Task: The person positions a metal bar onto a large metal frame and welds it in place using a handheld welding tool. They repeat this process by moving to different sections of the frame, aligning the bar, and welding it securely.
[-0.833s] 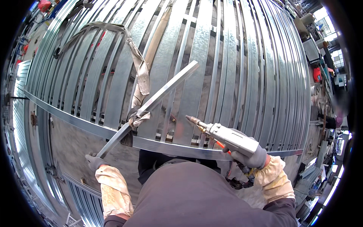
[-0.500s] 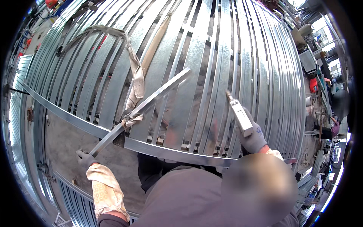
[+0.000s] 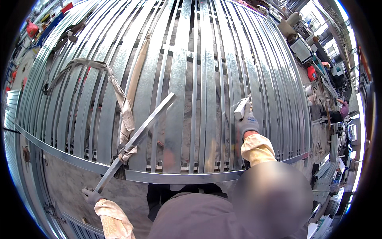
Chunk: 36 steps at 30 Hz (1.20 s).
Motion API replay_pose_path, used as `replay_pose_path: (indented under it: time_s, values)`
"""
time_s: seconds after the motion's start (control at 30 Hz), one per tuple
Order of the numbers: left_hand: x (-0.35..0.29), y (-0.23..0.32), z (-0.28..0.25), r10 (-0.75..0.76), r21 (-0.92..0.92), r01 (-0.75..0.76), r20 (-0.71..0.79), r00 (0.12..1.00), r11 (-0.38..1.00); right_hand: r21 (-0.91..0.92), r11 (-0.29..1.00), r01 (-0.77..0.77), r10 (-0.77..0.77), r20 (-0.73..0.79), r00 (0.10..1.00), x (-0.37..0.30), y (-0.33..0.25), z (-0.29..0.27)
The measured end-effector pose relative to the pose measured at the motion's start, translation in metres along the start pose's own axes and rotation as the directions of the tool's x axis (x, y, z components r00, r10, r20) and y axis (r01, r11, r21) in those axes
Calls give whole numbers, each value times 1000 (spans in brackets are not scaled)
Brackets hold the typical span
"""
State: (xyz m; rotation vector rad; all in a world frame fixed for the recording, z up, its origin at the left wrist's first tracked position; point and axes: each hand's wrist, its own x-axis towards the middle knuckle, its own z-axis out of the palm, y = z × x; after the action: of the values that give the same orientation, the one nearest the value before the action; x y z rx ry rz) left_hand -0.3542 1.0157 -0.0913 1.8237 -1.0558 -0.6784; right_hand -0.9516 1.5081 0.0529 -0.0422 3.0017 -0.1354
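Note:
My left hand [image 3: 92, 196], in a grey glove, is closed round the lower end of a square metal bar [image 3: 139, 135]. The bar slants up and right across the front edge of a large frame of shiny metal slats [image 3: 175, 131]. A beige webbing strap [image 3: 126, 115] is knotted round the bar's middle and trails over the slats. My right hand [image 3: 248, 124], also gloved, is closed on a white boxy handheld tool [image 3: 241, 109] with a narrow metal tip. Arm outstretched, I hold it over the right part of the slats; whether the tip touches metal I cannot tell.
A brown pole [image 3: 137, 69] lies lengthwise among the slats. Bare concrete floor [image 3: 71, 171] shows at the left below the frame's front rail [image 3: 183, 177]. At the far right are stacked metal lengths, a red object [image 3: 311, 73] and another person [image 3: 341, 111].
My right hand has reached farther forward over the slats, and the white tool is turned so it looks shorter. My left hand still grips the bar. The whole view has shifted a little.

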Motion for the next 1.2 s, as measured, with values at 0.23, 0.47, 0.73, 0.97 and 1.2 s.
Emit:
replay_pose_path:
  time_s: [0.23, 0.47, 0.73, 0.97, 1.2]
  values:
    - [2, 1, -1, 23, 6, -23, 21, 1000, 1000, -72, 997, 0, 2, 24, 1000, -3, -6, 39]
    - [-23, 37, -6, -24, 154, 15, 56, 998, 988, -132, 978, 162, -152, 83, 985, -18, -11, 14]
    - [-46, 62, -2, -110, 51, 108, 29, 994, 993, 586, 624, 517, -689, 99, 718, -117, -163, 34]
    - [-40, 56, 1, -88, -53, 87, -14, 996, 995, 554, 798, 235, -601, 707, 373, -170, -275, 81]
    - [-35, 41, 2, -115, -170, 108, -33, 993, 980, 370, 786, 496, -608, 608, 510, -182, -302, 149]
